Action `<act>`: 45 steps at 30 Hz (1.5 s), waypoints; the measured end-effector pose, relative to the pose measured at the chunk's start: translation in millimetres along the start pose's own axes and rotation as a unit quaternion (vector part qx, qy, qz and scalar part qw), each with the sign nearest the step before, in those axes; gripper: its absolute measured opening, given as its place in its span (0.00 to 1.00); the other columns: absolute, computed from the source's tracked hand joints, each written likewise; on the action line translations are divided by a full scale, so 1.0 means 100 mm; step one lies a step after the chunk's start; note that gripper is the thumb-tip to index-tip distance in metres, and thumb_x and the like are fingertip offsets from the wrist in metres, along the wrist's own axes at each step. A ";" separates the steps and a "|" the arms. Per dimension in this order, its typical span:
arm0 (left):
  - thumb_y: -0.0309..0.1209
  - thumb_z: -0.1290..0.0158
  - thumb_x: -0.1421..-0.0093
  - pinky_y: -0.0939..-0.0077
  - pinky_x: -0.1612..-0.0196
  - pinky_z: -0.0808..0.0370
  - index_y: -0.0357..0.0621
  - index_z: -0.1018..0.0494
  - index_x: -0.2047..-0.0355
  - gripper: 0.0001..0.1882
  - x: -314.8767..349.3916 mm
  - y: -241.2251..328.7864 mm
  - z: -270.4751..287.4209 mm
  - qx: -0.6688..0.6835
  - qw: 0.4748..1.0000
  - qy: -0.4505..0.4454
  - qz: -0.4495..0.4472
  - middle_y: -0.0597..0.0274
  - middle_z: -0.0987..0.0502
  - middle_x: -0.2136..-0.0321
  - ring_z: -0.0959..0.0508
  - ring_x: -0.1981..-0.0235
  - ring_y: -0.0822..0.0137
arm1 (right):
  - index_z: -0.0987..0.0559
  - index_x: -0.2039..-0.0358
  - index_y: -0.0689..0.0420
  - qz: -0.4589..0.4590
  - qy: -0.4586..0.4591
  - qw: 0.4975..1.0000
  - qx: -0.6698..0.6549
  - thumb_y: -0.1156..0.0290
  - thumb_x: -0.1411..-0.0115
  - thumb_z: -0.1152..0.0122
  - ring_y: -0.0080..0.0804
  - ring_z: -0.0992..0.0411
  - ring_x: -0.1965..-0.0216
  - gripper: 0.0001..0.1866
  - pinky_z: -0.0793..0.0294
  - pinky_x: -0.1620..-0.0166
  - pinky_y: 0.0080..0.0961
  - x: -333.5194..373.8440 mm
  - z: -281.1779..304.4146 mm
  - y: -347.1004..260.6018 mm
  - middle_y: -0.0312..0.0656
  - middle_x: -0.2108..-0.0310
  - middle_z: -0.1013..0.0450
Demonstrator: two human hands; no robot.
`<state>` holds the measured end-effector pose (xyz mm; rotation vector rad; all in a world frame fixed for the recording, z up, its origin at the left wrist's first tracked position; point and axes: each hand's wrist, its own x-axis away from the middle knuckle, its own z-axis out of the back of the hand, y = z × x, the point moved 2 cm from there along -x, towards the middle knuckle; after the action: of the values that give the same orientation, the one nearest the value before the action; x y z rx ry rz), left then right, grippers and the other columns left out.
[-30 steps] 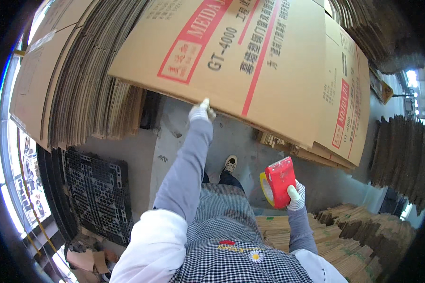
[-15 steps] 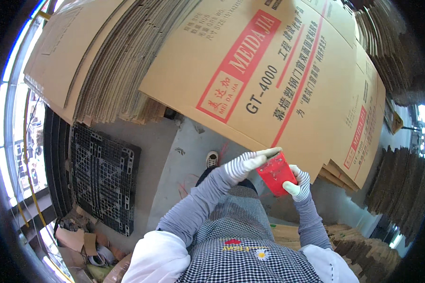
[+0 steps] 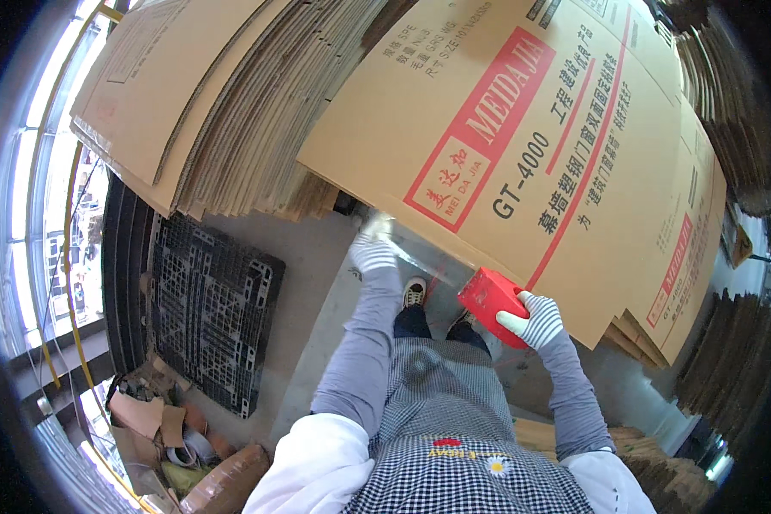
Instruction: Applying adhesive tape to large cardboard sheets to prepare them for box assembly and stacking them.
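My right hand (image 3: 538,321), in a striped white glove, is closed around a red tape dispenser (image 3: 493,301) just in front of the near edge of a large printed cardboard sheet (image 3: 385,154). From the dispenser a clear strip of tape (image 3: 427,264) stretches left along that edge. Its other end reaches my left hand (image 3: 374,242), gloved alike and smeared by motion, which is closed on the strip near the sheet's left corner. The exact hold of the fingers is blurred.
Stacked flat cardboard (image 3: 257,128) rises at the upper left, with more brown stacks (image 3: 728,351) on the right. A black plastic pallet (image 3: 210,313) is at the left. Cardboard scraps (image 3: 150,420) lie at the lower left. My shoe (image 3: 414,292) shows on the floor below.
My left hand has moved left, away from the dispenser, drawing out a strip of clear tape. The dispenser has tilted in my right hand. The whole view has shifted slightly.
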<state>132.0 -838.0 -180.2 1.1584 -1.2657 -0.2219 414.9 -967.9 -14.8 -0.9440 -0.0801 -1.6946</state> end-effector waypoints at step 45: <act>0.43 0.52 0.46 0.51 0.39 0.53 0.31 0.46 0.43 0.36 0.82 -0.30 -1.12 -0.607 0.669 0.150 -0.402 0.39 0.51 0.40 0.51 0.38 0.46 | 0.29 0.60 0.65 -0.017 0.390 0.913 0.115 0.57 0.70 0.26 0.55 0.34 0.55 0.38 0.37 0.48 0.42 -0.01 -0.07 2.21 0.58 0.61 0.30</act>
<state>266.2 -846.6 -136.5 0.4011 -0.0247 -1.2657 596.9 -1050.0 -108.9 -0.0473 0.2353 -1.9309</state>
